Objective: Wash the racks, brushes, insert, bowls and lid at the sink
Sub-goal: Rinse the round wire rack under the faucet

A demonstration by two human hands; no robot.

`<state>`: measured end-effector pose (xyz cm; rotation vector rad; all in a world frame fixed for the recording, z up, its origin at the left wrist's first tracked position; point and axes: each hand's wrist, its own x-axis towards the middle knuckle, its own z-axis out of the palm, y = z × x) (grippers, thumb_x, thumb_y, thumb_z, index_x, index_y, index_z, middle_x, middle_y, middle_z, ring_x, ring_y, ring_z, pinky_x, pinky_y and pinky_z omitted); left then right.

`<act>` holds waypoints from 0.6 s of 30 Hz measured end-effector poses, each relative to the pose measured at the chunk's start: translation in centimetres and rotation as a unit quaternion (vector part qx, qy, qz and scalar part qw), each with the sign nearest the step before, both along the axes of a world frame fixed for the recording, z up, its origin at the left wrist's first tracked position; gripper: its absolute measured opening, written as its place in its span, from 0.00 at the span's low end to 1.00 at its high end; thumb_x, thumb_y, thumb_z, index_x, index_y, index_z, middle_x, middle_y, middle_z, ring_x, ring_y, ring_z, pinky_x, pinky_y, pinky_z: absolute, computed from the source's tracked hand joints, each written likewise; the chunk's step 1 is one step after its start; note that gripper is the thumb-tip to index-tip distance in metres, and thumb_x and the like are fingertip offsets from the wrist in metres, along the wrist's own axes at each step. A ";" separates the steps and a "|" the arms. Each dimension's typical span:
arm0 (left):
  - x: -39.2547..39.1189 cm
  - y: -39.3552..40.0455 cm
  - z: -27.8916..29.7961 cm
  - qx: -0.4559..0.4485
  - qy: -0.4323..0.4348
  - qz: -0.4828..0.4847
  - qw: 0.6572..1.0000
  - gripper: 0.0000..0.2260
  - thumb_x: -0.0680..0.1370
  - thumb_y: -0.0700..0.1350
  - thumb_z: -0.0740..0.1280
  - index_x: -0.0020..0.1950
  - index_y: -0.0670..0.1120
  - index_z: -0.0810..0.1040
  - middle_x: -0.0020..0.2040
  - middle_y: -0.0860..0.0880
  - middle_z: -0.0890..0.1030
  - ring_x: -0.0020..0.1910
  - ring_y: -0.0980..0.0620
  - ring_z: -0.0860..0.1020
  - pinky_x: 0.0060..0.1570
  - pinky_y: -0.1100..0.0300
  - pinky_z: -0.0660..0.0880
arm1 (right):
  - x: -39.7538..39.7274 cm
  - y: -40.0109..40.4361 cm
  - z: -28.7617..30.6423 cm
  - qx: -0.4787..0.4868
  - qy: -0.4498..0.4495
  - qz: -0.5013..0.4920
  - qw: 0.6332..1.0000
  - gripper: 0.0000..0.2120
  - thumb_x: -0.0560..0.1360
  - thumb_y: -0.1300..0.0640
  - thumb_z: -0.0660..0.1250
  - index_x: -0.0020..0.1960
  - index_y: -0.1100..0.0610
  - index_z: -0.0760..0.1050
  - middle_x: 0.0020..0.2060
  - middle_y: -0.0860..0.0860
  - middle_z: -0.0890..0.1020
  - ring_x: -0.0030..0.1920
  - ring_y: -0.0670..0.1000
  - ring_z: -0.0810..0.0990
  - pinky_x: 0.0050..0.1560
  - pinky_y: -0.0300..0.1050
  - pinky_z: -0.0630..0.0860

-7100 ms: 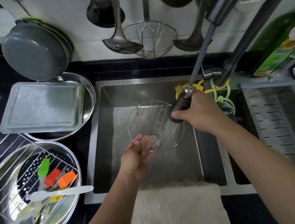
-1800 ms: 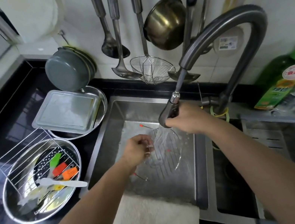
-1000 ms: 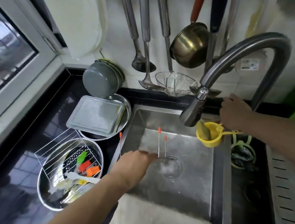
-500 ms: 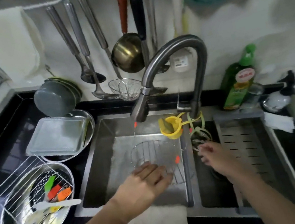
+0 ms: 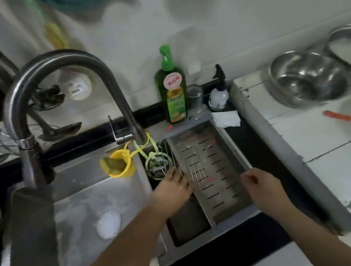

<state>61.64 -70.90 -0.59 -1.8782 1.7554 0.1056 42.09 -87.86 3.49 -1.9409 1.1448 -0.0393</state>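
Rack point(image 5: 195, 166) beside left grip point(image 5: 175, 190)
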 end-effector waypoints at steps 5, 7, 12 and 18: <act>0.8 -2.3 -0.5 0.013 0.011 0.006 1.000 0.25 0.85 0.43 0.59 0.83 0.48 0.59 0.82 0.39 0.59 0.79 0.36 0.61 0.79 0.36 0.51 | -0.8 0.7 -0.4 0.012 0.008 -0.002 1.000 0.06 0.82 0.57 0.64 0.53 0.52 0.80 0.46 0.47 0.83 0.46 0.45 0.80 0.45 0.40 0.76; 0.7 -3.1 -0.5 0.022 0.016 0.014 1.000 0.26 0.85 0.44 0.60 0.83 0.49 0.59 0.82 0.40 0.59 0.80 0.38 0.59 0.80 0.37 0.49 | -0.4 0.9 0.0 0.006 0.002 -0.008 1.000 0.06 0.82 0.57 0.65 0.54 0.51 0.81 0.47 0.46 0.83 0.47 0.45 0.81 0.47 0.41 0.77; 0.3 -2.1 0.1 -0.016 0.098 0.110 0.989 0.37 0.82 0.39 0.63 0.85 0.51 0.47 0.84 0.39 0.49 0.83 0.38 0.45 0.81 0.41 0.43 | 1.3 2.1 2.0 0.012 -0.011 0.030 0.999 0.07 0.82 0.56 0.64 0.58 0.51 0.79 0.47 0.41 0.81 0.47 0.40 0.79 0.44 0.33 0.72; -2.6 8.5 1.5 -0.332 0.261 0.411 0.808 0.13 0.75 0.38 0.69 0.59 0.47 0.76 0.59 0.45 0.74 0.60 0.41 0.76 0.56 0.50 0.74 | 5.6 8.5 5.6 0.031 -0.062 0.121 0.990 0.03 0.80 0.56 0.67 0.49 0.49 0.79 0.42 0.42 0.81 0.44 0.41 0.79 0.40 0.30 0.70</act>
